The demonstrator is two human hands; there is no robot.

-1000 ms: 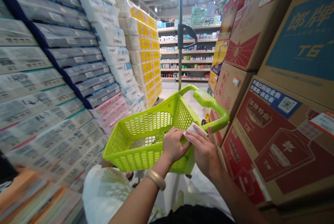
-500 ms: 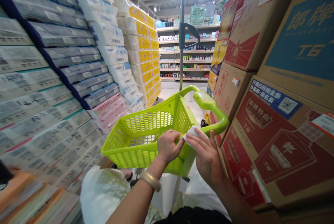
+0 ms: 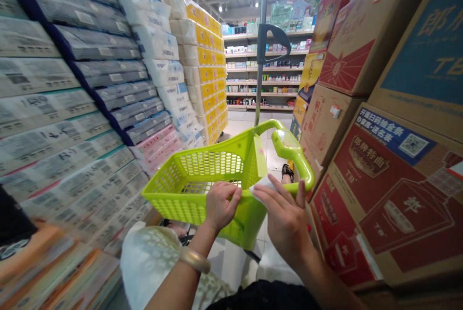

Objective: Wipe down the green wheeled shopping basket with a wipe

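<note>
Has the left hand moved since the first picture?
Yes, leftward: the left hand was right of the right edge of the yellow packs; now it straddles that edge's line.

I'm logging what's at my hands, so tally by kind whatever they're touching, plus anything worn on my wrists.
Lime-green perforated plastic shopping basket: 1
Thin white wipe, paper or cloth: 1
Smooth gold-coloured ring-shaped bangle: 1
Total: 3

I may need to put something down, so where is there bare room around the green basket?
Floor shows bare beyond the basket, between the yellow packs and the boxes on the right; the visible basket bottom also seems bare. The near rim is crowded: left hand, right hand and white wipe. Boxes stand close beside the handle.
</note>
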